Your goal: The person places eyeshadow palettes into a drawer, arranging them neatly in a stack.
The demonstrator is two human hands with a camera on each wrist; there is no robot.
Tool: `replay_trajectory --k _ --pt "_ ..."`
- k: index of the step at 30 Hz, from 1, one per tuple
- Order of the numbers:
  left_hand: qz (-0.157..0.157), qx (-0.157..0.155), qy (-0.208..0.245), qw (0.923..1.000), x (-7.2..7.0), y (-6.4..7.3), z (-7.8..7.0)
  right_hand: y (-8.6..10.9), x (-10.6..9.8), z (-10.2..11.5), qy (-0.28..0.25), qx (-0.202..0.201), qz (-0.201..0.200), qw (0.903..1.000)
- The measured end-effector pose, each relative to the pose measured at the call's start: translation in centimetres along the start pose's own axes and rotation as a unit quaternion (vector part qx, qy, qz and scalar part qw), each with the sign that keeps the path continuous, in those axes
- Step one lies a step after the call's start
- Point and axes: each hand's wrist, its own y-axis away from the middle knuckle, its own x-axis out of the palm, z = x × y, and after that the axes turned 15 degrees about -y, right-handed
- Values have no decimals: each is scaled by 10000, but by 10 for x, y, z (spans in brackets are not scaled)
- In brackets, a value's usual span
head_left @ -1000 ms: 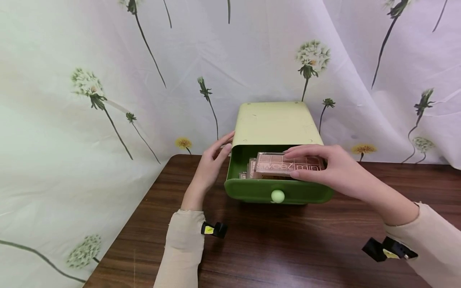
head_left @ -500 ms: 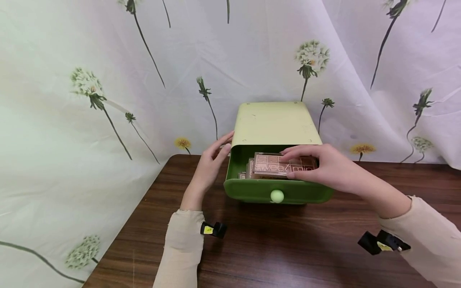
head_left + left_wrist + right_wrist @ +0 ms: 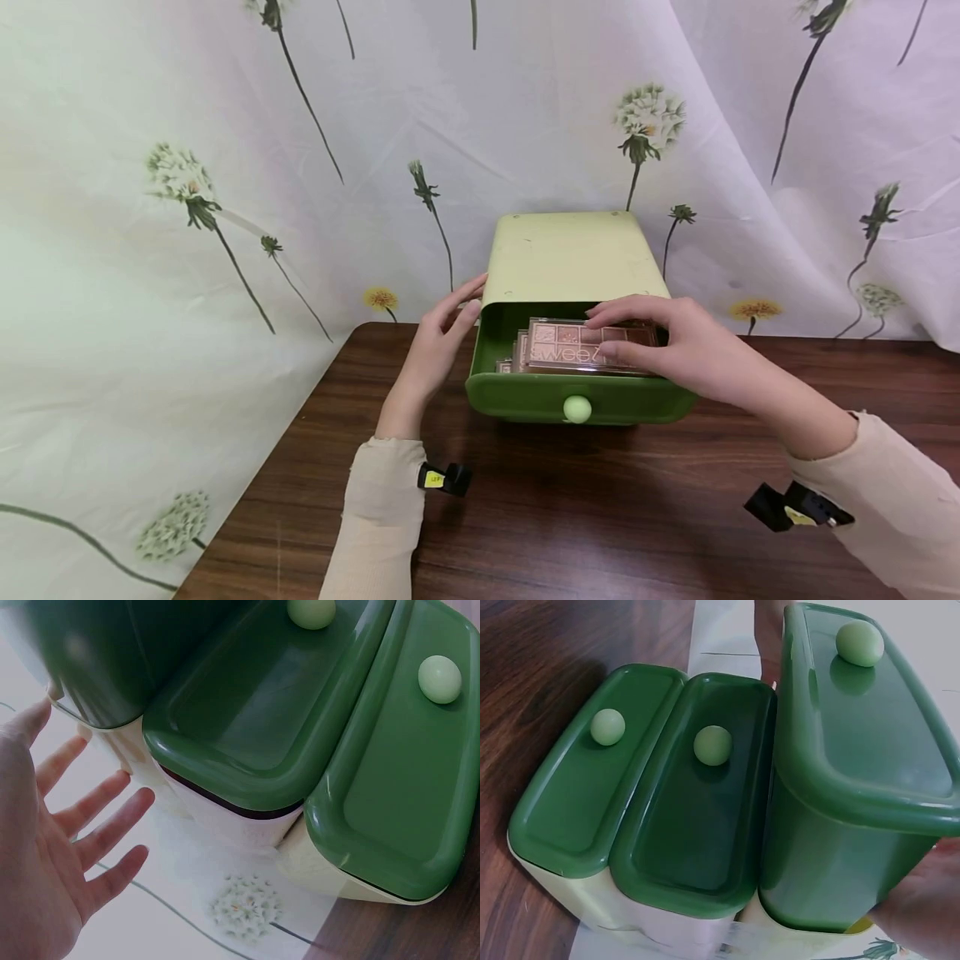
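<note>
A small cream drawer cabinet (image 3: 573,254) stands on the table with its green top drawer (image 3: 525,396) pulled out. Inside lies an eyeshadow palette (image 3: 555,343) with a clear lettered lid, over other palettes (image 3: 521,350) partly showing at its left. My right hand (image 3: 693,346) is over the palette's right part, thumb on the lid and fingers along the far edge; they look relaxed. In the right wrist view the drawer hides most of this hand. My left hand (image 3: 435,346) is at the cabinet's left side; the left wrist view shows its fingers spread and holding nothing.
Two lower green drawers, a middle one (image 3: 697,817) and a bottom one (image 3: 577,802), are closed, each with a round pale knob. Brown wooden table (image 3: 540,517) extends in front. A white cloth with printed dandelions (image 3: 300,125) hangs behind and at the left.
The palette has shifted slightly left and settled lower in the drawer. My right thumb has moved from the palette's near edge up onto its lid. My left hand stays in place.
</note>
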Motion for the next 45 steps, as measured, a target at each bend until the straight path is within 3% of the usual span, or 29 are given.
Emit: replay_trajectory --k 7,13,19,25,33,40,45 --pt "7 5 15 10000 1 0 -1 18 4 1 -79 -506 -952 9941" --pt "35 -61 -46 10000 3 0 0 36 17 6 -549 -1501 -1768 9712" --pt "-4 -74 -19 10000 2 1 -1 52 31 13 -1174 -2211 -1874 9498" --pt "15 -83 49 10000 2 0 -1 64 41 16 -1417 -2682 -1751 9366" --pt "2 -96 54 9999 1 0 -1 73 60 12 -591 -2437 -1451 9571" --pt "-10 -100 45 9999 0 1 -2 76 73 -1 -664 -1731 -1305 9739" --pt "-26 -84 79 9999 1 1 -3 73 80 -10 -645 -1424 -1377 9781"
